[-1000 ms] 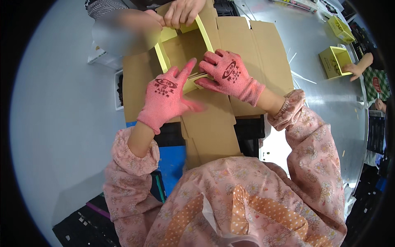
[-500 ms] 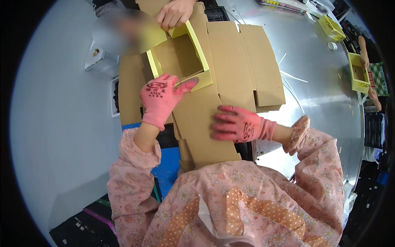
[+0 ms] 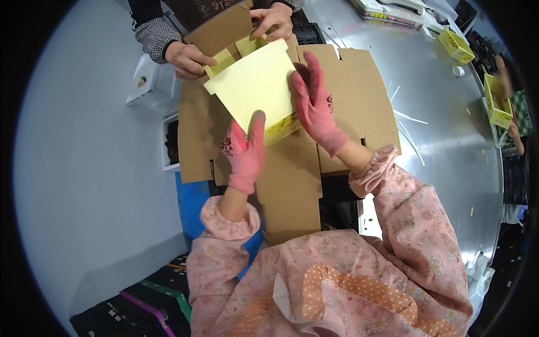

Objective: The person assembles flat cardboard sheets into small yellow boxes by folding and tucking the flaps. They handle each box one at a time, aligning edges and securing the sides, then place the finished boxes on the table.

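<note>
A yellow cardboard box [image 3: 252, 84] is tilted up over the brown cardboard, its plain pale-yellow face turned toward me. My left hand [image 3: 245, 151], in a pink glove, grips the near edge, thumb on that face and fingers partly hidden. At the right edge, my gloved right hand [image 3: 320, 106] has its fingers stretched out and apart, some touching or very close to the box. Across from me, a co-worker's left hand [image 3: 273, 22] and right hand [image 3: 190, 59] hold the far flaps. Inside the box is hidden from view.
Flat brown cardboard sheets [image 3: 348, 101] lie stacked under the work. To the right stretches a metal table [image 3: 443, 157] with white strips [image 3: 412, 119] on it. More yellow boxes [image 3: 456, 46] stand at the far right, by another person. A white bin [image 3: 171, 143] sits at left.
The box has gone from lying open side up to tilted, its plain face toward me. My right hand has moved from the cardboard up to its right edge. The co-worker's second hand now shows.
</note>
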The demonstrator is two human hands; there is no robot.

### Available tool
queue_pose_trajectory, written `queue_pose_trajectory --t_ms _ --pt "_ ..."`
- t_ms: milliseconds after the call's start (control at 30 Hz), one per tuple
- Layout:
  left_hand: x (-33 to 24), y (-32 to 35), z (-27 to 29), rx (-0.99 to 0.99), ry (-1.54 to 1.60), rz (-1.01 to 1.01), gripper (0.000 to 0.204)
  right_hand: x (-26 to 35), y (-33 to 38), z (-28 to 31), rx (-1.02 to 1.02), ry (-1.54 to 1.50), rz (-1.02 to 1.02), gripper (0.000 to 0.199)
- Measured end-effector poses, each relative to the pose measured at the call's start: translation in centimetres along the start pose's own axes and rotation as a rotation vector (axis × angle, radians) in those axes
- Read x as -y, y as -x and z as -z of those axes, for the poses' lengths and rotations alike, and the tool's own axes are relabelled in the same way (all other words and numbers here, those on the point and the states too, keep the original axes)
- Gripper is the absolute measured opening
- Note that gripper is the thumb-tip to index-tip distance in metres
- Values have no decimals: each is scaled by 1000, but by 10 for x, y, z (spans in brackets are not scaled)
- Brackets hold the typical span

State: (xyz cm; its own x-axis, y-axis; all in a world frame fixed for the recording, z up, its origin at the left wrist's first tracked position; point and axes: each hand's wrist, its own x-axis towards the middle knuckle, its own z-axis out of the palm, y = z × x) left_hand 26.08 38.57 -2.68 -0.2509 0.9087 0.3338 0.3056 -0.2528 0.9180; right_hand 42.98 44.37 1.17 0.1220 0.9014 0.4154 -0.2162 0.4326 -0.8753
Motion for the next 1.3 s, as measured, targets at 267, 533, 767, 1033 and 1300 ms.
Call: queue_pose_trajectory --t_ms 267,533,767,1033,1300 --pt "-54 3 -19 -265 -1000 -559 50 43 -45 40 952 1057 744 81" --pt "-92 -35 11 652 -1186 -464 33 42 -64 32 1448 1087 493 40" --pt "-87 -46 14 1012 -761 -340 36 53 2 25 1053 926 650 26" --pt "-56 -63 -2 1657 -454 257 70 3 54 66 541 484 -155 103" --pt "-62 -88 -21 1969 -409 474 93 3 54 46 531 838 -87 80"
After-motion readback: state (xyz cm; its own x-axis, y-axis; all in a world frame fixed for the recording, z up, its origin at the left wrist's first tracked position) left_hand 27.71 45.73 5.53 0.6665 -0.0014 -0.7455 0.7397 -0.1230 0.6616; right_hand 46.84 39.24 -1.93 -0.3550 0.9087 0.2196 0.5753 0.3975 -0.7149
